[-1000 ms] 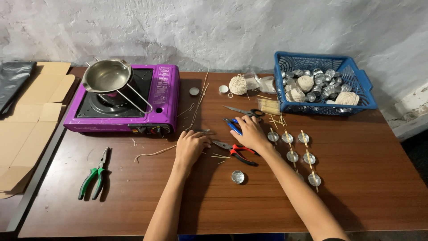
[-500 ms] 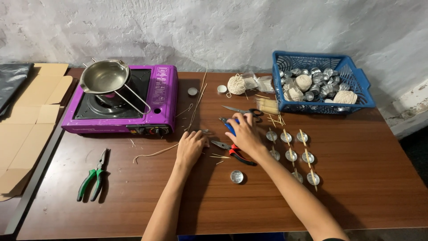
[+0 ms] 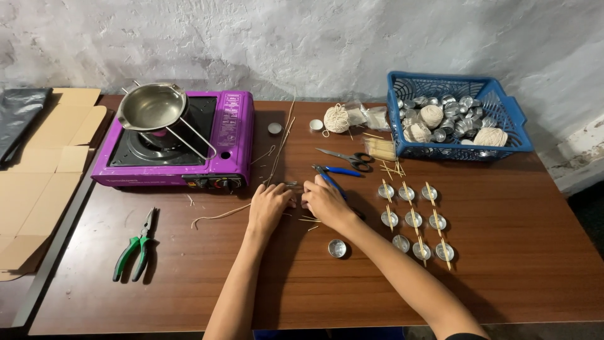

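My left hand [image 3: 269,204] and right hand [image 3: 324,200] sit side by side at table [image 3: 516,277] centre, fingertips almost meeting over thin wick bits; can't tell what either pinches. Blue-handled pliers [image 3: 331,177] touch my right hand at 12 o'clock, black scissors [image 3: 346,157] just past them. Single metal cup [image 3: 337,248] at 5 o'clock, near my right forearm. Grid of metal cups with sticks [image 3: 413,219] at 3 o'clock. Blue basket [image 3: 503,113] of cups and twine balls at 2 o'clock. Purple stove [image 3: 233,135] with steel pot [image 3: 153,107] at 10 o'clock. Green pliers [image 3: 135,244] at 8 o'clock, well apart.
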